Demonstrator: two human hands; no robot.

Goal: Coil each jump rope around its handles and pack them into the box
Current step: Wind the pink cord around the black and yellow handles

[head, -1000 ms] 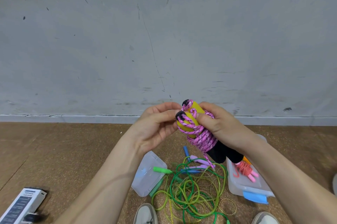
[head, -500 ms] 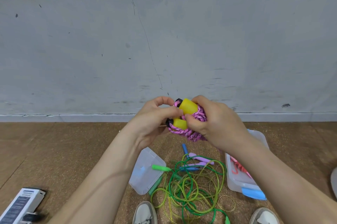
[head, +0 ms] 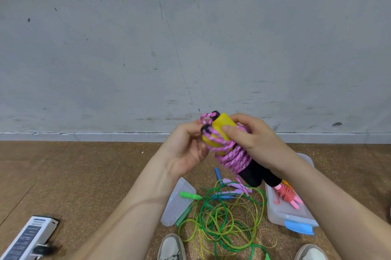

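Moved: pink braided jump rope (head: 233, 157), wound round its paired yellow-and-black foam handles (head: 222, 127), has tipped since half a second ago from end-on to slanting down to the right, so the black handle sections now show.
Carton: white rectangular cardboard carton (head: 27, 238), lower left on the floor; its dark printed panel is too blurred to read.
Left hand (head: 185, 151): palm up, fingers curled behind the yellow handle tops, fingertips at a loose pink loop beside the black end caps.
Lid: clear, rounded plastic lid (head: 176, 204) lying on the speckled brown floor (head: 84, 175).
Loose rope: thin, glossy green plastic jump rope (head: 224, 223) in a tangle, one green handle (head: 190, 196) on the lid's edge.
Other handles: blue handle (head: 218, 173) and purple handle (head: 232, 184) just beyond the tangle.
Bundle: held in the air between both hands, above the tangle, with its yellow tops up and left.
Right hand (head: 257, 140): wrapped over the pink coils, thumb pressed flat on yellow foam; the black ends stick out below the palm.
Box: clear plastic box (head: 285, 217) with a blue latch (head: 298, 227), under the right forearm.
Packed rope: red jump rope (head: 286, 194) coiled on pink handles, lying inside the box.
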